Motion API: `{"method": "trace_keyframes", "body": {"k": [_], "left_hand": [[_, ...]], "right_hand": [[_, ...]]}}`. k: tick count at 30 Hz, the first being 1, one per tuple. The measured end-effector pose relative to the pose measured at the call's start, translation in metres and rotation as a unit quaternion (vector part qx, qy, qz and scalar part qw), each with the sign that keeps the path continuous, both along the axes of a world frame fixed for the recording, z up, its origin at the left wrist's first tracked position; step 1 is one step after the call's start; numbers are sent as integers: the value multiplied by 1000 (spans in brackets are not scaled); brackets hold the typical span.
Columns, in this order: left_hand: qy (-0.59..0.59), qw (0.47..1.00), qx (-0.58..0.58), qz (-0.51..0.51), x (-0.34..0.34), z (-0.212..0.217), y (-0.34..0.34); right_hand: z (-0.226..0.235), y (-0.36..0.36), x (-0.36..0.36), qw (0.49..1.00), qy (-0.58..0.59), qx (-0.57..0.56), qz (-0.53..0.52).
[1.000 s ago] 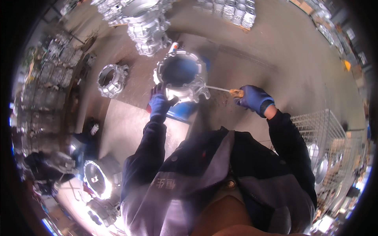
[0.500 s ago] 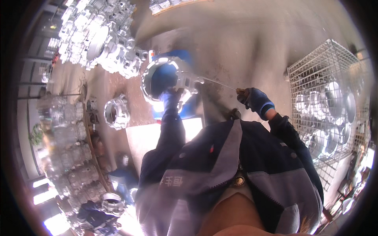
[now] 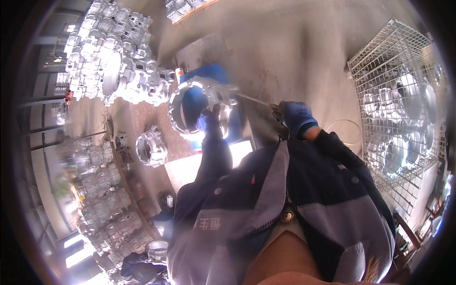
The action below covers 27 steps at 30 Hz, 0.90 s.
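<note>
A silvery cast metal housing [image 3: 219,96] with a wide round opening and a scalloped rim rests on a blue support [image 3: 209,71] ahead of me. My left hand [image 3: 204,122], in a blue glove, is closed at the near side of its rim; the fingers are partly hidden. My right hand [image 3: 298,118], also gloved in blue, is wrapped round the brown handle of a long thin metal tool that looks like a file [image 3: 254,99]. Its shaft points left, and the tip meets the right side of the housing, where glare hides the exact contact.
A second housing [image 3: 152,146] sits to the left. Stacked castings [image 3: 109,52] rise at the far left, with more rows [image 3: 107,190] at the near left. A wire mesh cage [image 3: 396,109] holding castings stands on the right. A white panel [image 3: 183,173] lies near my left arm.
My right hand has moved left, closer to the housing, carrying the tool along. My left hand stays at the rim. The whole view has shifted a little.
</note>
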<state>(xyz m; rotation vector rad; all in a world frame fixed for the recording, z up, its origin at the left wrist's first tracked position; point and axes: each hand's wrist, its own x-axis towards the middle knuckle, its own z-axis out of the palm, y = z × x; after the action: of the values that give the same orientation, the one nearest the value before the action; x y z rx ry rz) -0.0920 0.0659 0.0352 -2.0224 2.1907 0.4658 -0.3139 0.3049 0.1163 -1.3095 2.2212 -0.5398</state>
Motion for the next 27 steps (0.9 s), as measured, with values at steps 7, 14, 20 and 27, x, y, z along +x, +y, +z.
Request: {"method": "trace_keyframes", "body": {"k": [7,14,20,27], "left_hand": [[-27,1000,-10,13,3,-11,-8],[-16,1000,4,-13,-1,1,-5],[-33,999,5,-23,1,-7,-12],[5,1000,17,-6,4,0,-8]], "right_hand": [[-26,32,-7,999,-25,6,29],[-50,-5,-26,920,-392,21,-17],[-30,-21,-24,894,-442,63,-44],[-31,-24,-22,890,-451,49,-41]]}}
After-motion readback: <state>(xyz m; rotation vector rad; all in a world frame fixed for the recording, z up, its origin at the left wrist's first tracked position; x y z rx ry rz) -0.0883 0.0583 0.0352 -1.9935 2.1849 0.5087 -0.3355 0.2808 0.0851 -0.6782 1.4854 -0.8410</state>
